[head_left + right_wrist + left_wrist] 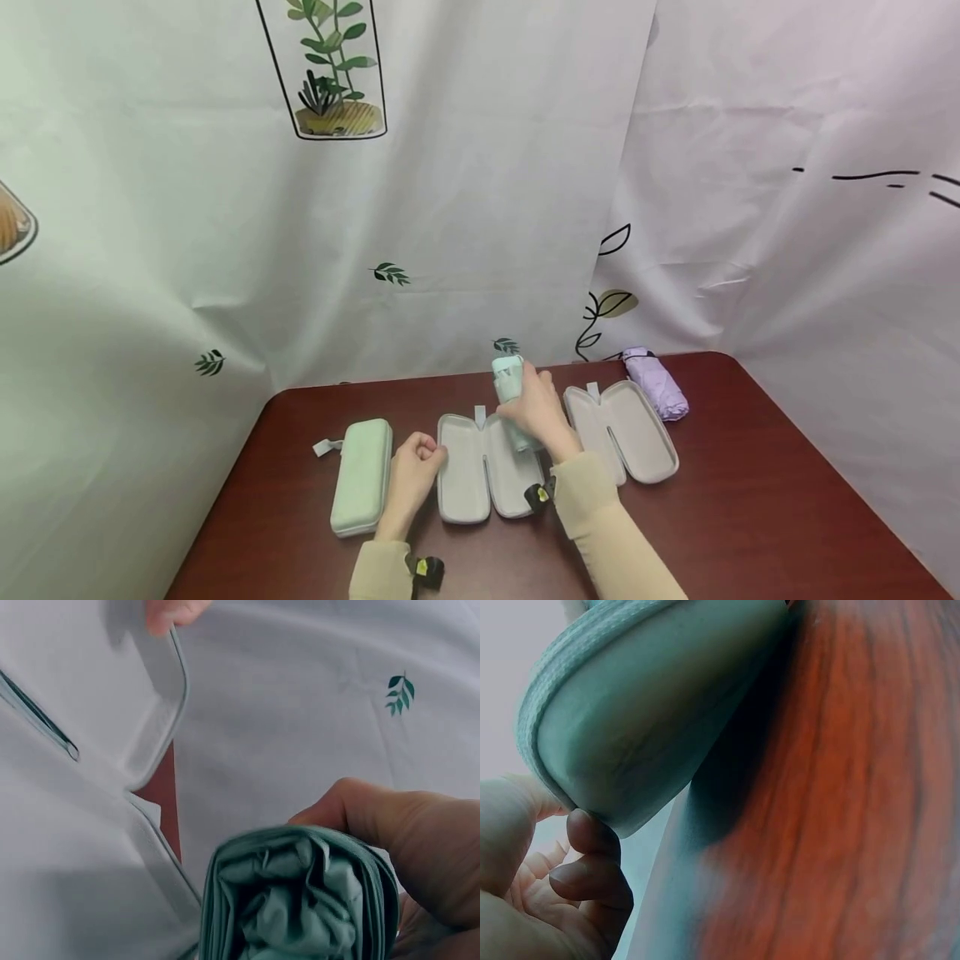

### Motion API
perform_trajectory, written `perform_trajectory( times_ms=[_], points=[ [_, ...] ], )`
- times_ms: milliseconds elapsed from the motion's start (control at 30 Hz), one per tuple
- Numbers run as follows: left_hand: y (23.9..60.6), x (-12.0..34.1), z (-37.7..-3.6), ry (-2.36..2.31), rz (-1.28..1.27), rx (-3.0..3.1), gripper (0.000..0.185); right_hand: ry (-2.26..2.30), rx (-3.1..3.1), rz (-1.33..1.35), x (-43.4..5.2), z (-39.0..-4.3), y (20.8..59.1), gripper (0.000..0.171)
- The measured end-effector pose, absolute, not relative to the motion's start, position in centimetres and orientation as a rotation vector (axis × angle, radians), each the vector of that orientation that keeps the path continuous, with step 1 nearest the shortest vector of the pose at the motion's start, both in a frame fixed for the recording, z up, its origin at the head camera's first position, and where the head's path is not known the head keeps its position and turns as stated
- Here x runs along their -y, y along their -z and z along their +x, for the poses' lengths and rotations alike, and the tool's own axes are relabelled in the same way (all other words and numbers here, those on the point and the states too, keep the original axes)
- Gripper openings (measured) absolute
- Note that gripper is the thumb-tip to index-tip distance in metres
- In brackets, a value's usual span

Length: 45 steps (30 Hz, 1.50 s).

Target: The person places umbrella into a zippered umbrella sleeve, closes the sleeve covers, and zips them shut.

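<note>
The left hand (415, 462) pinches the nearest rim of the open hard case (462, 479); the right hand (536, 404) grips a folded mint-green umbrella (507, 379) over the case's other half. Steadying that rim and aligning the umbrella lengthwise should help.
</note>
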<state>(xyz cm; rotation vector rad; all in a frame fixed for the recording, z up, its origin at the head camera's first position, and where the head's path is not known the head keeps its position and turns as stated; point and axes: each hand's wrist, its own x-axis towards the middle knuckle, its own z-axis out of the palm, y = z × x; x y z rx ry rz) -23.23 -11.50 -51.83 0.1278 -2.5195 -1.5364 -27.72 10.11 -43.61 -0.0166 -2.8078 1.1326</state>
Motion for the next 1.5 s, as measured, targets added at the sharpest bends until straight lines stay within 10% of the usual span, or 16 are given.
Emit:
perform_trajectory(
  times_ms=[1500],
  points=[
    [51.5, 11.7, -23.1, 1.513, 0.118, 2.561, 0.01, -0.875, 2.999, 0.003, -8.6, -22.7, 48.3, 0.086]
  ],
)
